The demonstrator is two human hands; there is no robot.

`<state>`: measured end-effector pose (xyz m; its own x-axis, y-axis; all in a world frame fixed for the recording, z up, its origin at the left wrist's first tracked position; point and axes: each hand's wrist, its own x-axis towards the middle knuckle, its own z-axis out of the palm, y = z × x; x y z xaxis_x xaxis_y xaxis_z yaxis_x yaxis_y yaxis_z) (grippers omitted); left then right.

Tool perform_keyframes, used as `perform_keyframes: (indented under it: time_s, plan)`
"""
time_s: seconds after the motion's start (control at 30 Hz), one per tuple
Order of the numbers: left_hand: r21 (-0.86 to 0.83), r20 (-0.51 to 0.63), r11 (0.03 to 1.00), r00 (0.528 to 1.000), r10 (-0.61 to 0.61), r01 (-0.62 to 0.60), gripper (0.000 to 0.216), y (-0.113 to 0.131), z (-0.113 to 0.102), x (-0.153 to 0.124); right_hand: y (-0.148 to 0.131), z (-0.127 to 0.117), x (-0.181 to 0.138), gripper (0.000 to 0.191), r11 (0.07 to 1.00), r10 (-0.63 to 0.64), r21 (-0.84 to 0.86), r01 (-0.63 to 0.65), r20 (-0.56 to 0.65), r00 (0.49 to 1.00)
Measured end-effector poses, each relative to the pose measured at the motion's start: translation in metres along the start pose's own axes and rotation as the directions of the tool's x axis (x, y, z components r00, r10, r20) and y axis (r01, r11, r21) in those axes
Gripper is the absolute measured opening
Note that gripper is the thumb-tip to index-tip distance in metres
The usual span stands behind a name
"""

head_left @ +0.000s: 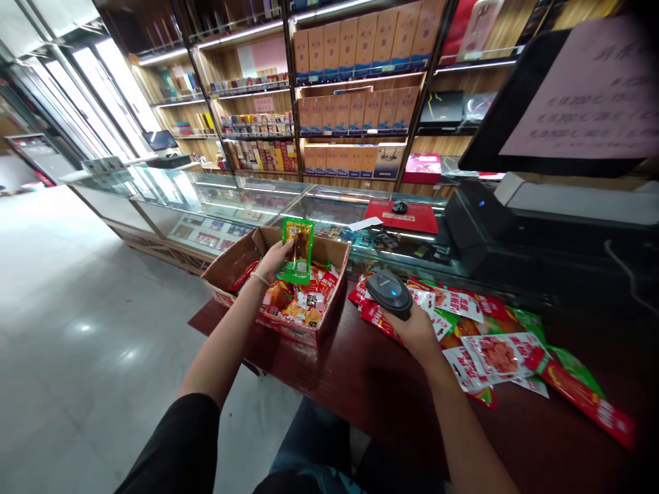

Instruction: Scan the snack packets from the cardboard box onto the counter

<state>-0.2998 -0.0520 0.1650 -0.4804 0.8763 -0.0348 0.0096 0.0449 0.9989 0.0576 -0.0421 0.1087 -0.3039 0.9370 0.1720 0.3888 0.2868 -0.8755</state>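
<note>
The two hands are well apart, each closed on something. The left hand (276,259), a pale band (259,278) around its wrist, pinches a green-edged snack packet (303,255) with thumb and fingers, holding it up above an open cardboard box (293,332) partly filled with red and orange packets. The right hand (419,333) grips a black handheld barcode scanner (385,287) showing a small blue light, its head over the edge of a loose pile of red, white and green snack packets (497,353). Box and pile rest on a dark reddish-brown table (329,391). Just beyond runs a glass display counter (231,185), bearing a white paper slip (365,224) and a red mat (412,223) with a black computer mouse (399,206) on it. At the right, a black-framed screen (476,154) carries a handwritten pink sheet (592,103). Lit wall shelves behind hold rows of tan-and-blue boxes (355,48).
</note>
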Motion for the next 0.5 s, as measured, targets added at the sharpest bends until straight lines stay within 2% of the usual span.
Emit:
perform_keyframes:
  time_s: [0.1, 0.17, 0.27, 0.37, 0.4, 0.5]
  plan:
    - [-0.316, 0.127, 0.948, 0.992, -0.003, 0.043, 0.041, 0.006, 0.014, -0.02, -0.001, 0.0, 0.001, 0.048, 1.0, -0.012, 0.011, 0.012, 0.006, 1.0]
    - [-0.387, 0.171, 0.92, 0.985, 0.002, 0.065, 0.041, 0.009, 0.029, -0.034, -0.001, -0.002, 0.001, 0.049, 0.999, -0.045, 0.025, 0.046, -0.012, 0.999]
    - [-0.403, 0.218, 0.914, 0.975, 0.045, 0.048, 0.042, 0.012, 0.063, -0.059, 0.0, -0.009, -0.001, 0.053, 0.995, -0.086, 0.044, 0.09, -0.09, 0.992]
    - [-0.354, 0.207, 0.935, 0.972, 0.111, -0.031, 0.042, 0.007, 0.107, -0.089, 0.003, -0.023, -0.007, 0.056, 0.996, -0.068, 0.05, 0.079, -0.191, 0.979]
    - [-0.328, 0.206, 0.943, 0.971, 0.124, -0.051, 0.04, 0.003, 0.123, -0.099, 0.005, -0.029, -0.01, 0.056, 0.997, -0.053, 0.05, 0.066, -0.229, 0.972]
    - [-0.247, 0.316, 0.968, 0.941, 0.121, -0.042, 0.04, -0.02, 0.164, -0.122, 0.017, -0.05, -0.023, 0.05, 0.999, 0.006, 0.044, 0.01, -0.336, 0.942]
